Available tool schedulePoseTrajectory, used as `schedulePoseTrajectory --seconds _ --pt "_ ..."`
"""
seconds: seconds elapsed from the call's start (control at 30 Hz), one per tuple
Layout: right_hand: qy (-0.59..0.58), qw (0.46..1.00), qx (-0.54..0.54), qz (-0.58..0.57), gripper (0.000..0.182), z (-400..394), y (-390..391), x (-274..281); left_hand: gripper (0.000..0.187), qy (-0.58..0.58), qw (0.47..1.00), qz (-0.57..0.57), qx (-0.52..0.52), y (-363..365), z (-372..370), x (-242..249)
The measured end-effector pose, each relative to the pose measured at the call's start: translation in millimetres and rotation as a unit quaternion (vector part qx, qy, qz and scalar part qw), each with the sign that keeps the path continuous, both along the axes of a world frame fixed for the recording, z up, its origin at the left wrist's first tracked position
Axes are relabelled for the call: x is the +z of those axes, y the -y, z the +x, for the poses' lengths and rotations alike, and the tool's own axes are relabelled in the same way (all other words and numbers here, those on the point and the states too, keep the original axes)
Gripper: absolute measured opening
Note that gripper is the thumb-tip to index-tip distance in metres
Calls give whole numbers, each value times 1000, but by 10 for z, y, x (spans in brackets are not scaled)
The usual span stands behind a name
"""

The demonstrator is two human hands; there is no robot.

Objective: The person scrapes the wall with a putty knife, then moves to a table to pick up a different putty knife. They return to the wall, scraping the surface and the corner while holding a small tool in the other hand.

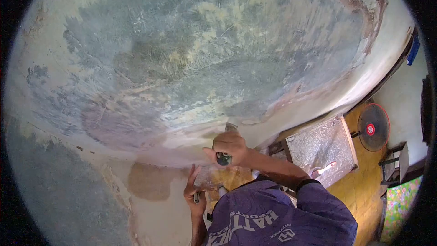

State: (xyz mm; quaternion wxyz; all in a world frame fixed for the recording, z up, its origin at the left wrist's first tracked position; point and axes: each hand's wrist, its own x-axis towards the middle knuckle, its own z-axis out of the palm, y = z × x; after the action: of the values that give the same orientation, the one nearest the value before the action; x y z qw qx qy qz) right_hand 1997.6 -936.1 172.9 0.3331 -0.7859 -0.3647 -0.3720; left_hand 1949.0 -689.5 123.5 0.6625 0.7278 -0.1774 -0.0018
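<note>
My right hand [229,148] is wrapped round a putty knife, its dark round handle end facing me. The flat blade of the putty knife [231,127] lies at the wall [200,132], near the lower edge of a large grey, patchy area. Lower and to the left, my left hand [195,196] is closed on a small tool [196,197] with a dark, metallic end. Most of that tool is hidden by the fingers, so its kind does not show. One or two fingers of this hand point up beside a damp brown patch [150,181].
To the right stands a table with a speckled, silvery top [314,148], a white-handled brush [324,169] on it. Beyond are a round red-rimmed fan [373,127], a dark wooden chair [395,164] and a floral cloth [403,202]. Yellowish floor [364,191] shows between them.
</note>
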Motion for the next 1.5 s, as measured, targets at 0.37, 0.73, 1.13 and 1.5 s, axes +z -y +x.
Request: schedulePoseTrajectory --seconds 0.37,0.73,1.13,1.5 --pt "-233 901 -75 -357 15 -169 -241 345 32 57 998 19 -5 -186 61 -52" --pt "-168 953 -99 -231 21 -239 -258 544 20 29 998 -53 -10 -341 44 -213" --pt "55 991 -74 96 26 54 -424 411 18 -13 999 -26 -18 -503 73 -113" --pt "64 994 -21 89 26 -39 -539 272 15 152 983 58 -83 -666 261 -103"
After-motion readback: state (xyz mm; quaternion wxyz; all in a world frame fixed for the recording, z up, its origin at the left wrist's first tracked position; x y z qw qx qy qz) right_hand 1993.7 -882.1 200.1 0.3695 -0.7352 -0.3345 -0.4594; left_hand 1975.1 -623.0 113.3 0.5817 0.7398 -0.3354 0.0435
